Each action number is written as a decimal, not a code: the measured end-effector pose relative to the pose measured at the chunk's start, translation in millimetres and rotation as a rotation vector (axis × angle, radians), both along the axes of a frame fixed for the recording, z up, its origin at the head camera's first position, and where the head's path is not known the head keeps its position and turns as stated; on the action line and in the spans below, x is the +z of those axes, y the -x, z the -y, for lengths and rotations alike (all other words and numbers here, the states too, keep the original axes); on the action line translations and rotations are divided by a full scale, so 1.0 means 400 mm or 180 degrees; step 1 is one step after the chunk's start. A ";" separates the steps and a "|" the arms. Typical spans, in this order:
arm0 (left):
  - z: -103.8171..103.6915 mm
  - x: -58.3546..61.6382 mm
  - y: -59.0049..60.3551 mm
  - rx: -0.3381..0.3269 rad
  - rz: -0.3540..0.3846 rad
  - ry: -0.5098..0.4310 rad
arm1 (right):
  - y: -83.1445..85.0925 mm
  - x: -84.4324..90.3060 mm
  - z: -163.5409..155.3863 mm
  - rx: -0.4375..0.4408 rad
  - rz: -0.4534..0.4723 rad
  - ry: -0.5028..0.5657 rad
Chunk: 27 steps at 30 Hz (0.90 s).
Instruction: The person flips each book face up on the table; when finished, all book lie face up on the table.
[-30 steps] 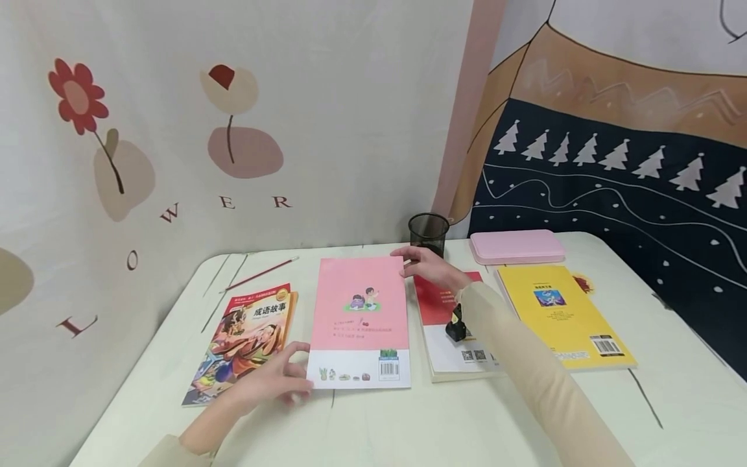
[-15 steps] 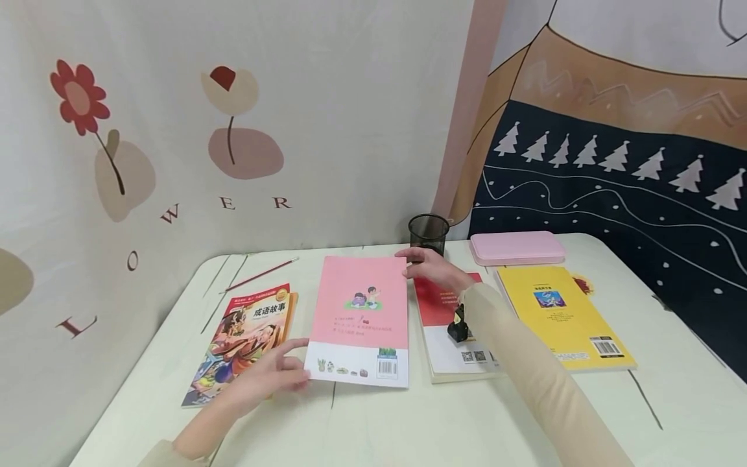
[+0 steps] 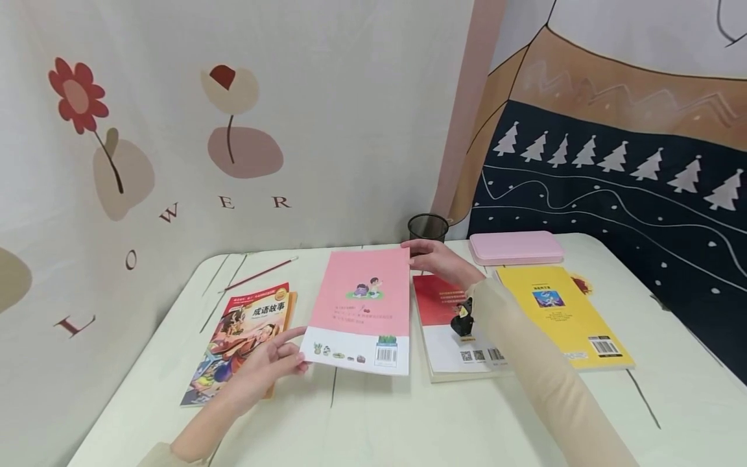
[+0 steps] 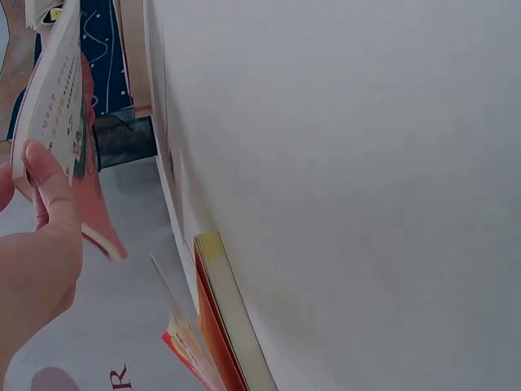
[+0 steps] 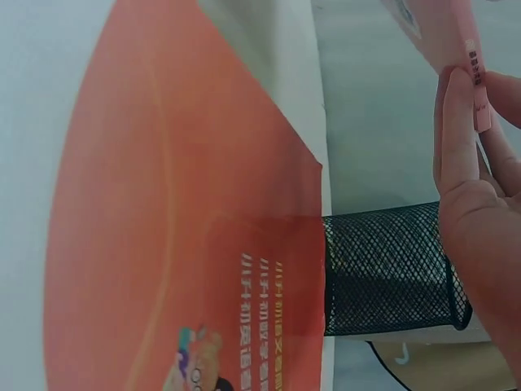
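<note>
Left hand (image 3: 270,367), right hand (image 3: 441,261) pinch pink book (image 3: 367,318) — near-left, far-right corners. I'd guess light, bendy — best held by opposite corners.

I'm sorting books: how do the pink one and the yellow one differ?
The left hand and right hand hold the pink book above the table; the yellow book lies on it. The pink book has a white lower band; the yellow book is mostly yellow. Both show a barcode.
</note>
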<state>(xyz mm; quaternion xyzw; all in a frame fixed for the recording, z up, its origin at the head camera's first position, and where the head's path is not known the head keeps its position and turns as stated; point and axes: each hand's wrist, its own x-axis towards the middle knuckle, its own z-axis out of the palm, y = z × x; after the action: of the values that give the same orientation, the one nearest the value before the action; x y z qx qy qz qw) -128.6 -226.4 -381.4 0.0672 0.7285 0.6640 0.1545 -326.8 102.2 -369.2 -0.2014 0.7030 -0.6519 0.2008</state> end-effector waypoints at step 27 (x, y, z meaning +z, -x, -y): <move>-0.009 -0.034 0.009 -0.1226 0.0197 -0.0552 | -0.002 0.072 0.004 0.0242 -0.0050 0.0975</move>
<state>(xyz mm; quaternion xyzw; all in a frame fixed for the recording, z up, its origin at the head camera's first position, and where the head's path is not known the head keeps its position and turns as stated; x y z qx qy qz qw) -132.2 -222.7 -395.0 0.1978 0.6373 0.6841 0.2945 -326.0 100.7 -340.3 -0.2612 0.5887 -0.7418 0.1868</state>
